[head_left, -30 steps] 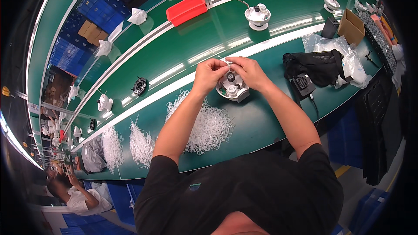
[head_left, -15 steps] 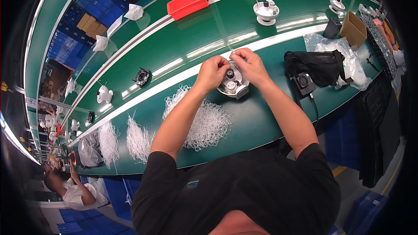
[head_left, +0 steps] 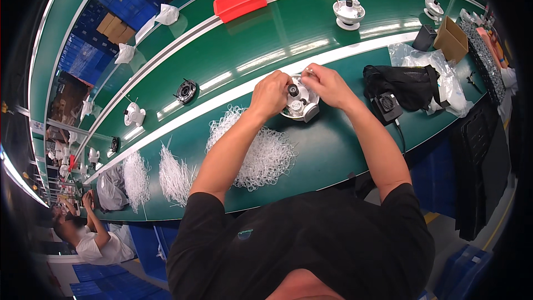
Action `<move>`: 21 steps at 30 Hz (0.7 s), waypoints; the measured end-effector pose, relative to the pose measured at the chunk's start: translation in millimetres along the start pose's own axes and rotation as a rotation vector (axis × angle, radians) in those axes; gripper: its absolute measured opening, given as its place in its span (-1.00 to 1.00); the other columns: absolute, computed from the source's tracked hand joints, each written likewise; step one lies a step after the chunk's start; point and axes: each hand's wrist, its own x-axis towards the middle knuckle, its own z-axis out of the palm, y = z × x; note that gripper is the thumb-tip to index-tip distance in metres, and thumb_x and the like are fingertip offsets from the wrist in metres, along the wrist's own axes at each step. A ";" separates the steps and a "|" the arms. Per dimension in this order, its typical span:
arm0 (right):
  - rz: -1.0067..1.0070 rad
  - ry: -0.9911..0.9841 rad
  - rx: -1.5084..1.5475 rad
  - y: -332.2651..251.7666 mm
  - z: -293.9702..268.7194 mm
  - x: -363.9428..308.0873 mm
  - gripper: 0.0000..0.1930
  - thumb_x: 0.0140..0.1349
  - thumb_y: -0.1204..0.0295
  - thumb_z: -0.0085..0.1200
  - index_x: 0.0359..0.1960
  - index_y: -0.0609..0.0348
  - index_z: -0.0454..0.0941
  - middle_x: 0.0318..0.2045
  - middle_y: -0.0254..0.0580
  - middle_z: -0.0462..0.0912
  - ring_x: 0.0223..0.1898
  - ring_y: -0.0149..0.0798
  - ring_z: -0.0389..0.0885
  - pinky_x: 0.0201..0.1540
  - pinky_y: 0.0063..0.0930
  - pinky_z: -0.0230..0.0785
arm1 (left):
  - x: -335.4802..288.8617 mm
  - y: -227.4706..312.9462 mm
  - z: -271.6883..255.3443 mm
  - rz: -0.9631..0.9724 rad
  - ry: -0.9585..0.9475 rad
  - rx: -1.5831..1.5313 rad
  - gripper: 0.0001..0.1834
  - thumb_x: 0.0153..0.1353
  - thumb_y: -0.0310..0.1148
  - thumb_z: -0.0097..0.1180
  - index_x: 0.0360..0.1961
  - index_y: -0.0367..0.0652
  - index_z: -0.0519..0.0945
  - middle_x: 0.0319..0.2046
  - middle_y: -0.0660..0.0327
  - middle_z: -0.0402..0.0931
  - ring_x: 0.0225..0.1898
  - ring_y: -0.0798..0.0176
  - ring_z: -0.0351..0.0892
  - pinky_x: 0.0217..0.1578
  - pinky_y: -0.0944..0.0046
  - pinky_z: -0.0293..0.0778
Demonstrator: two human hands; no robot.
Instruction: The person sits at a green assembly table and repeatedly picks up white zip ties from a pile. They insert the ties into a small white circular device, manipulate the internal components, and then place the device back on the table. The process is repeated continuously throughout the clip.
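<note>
A white round device (head_left: pixel 307 113) with a black knob (head_left: pixel 293 90) and clear parts in its open bowl sits on the green bench in front of me. My left hand (head_left: pixel 270 95) is closed at the bowl's left rim, fingers curled inward; whatever they grip is hidden. On the far right side of the bowl, my right hand (head_left: pixel 330 87) is closed in a pinch. Something small and pale shows at its fingertips, too small to name. Left of the device lies a big heap of white looped ties (head_left: pixel 261 158), beside my left forearm.
Two smaller bundles of white ties (head_left: pixel 175 178) (head_left: pixel 136 180) lie further left. Beyond the white rail, a green conveyor carries another white device (head_left: pixel 348 14) and a black ring-shaped part (head_left: pixel 186 91). A red tray (head_left: pixel 241 3) stands behind it. A black bag (head_left: pixel 402 83) and small fan-like box (head_left: pixel 387 106) lie right.
My right hand has drawn slightly right, apart from the left, which has turned more knuckles-up. The parts on the conveyor have shifted right.
</note>
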 end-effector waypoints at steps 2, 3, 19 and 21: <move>-0.049 -0.097 -0.210 -9.8 -3.6 0.8 -0.81 0.22 0.34 0.17 -0.26 0.21 0.57 -0.46 -0.06 0.58 -0.37 -0.05 0.58 -0.25 -0.18 0.39 | -0.2 1.1 0.5 -0.013 -0.002 -0.009 -0.94 0.11 -0.49 0.16 -0.37 -0.21 0.59 -0.34 0.05 0.56 -0.25 -0.09 0.58 -0.23 -0.01 0.49; -0.098 -0.092 -0.260 -5.9 -2.0 1.2 -0.81 0.19 0.35 0.19 -0.26 0.20 0.58 -0.45 -0.06 0.60 -0.35 -0.02 0.59 -0.24 -0.15 0.40 | 0.2 2.5 0.5 -0.011 -0.005 -0.004 -0.94 0.12 -0.49 0.16 -0.37 -0.21 0.59 -0.34 0.05 0.56 -0.25 -0.09 0.58 -0.23 -0.01 0.49; -0.068 0.194 0.055 23.4 1.4 6.4 -0.76 0.31 0.28 0.11 -0.17 0.19 0.60 -0.37 -0.22 0.59 -0.32 -0.30 0.57 -0.21 -0.37 0.43 | -10.1 -12.2 -2.9 -0.203 0.179 -0.126 -0.75 0.20 -0.27 0.23 -0.23 -0.23 0.60 -0.30 0.01 0.57 -0.21 -0.04 0.60 -0.16 0.06 0.51; 0.057 0.378 0.220 31.7 3.5 3.4 -0.73 0.35 0.26 0.10 -0.13 0.22 0.59 -0.36 -0.24 0.61 -0.32 -0.36 0.56 -0.21 -0.41 0.43 | -14.0 -17.6 -10.9 -0.340 -0.015 -0.250 -0.64 0.27 -0.23 0.21 -0.12 -0.34 0.57 -0.28 0.03 0.60 -0.34 0.13 0.65 -0.33 0.17 0.58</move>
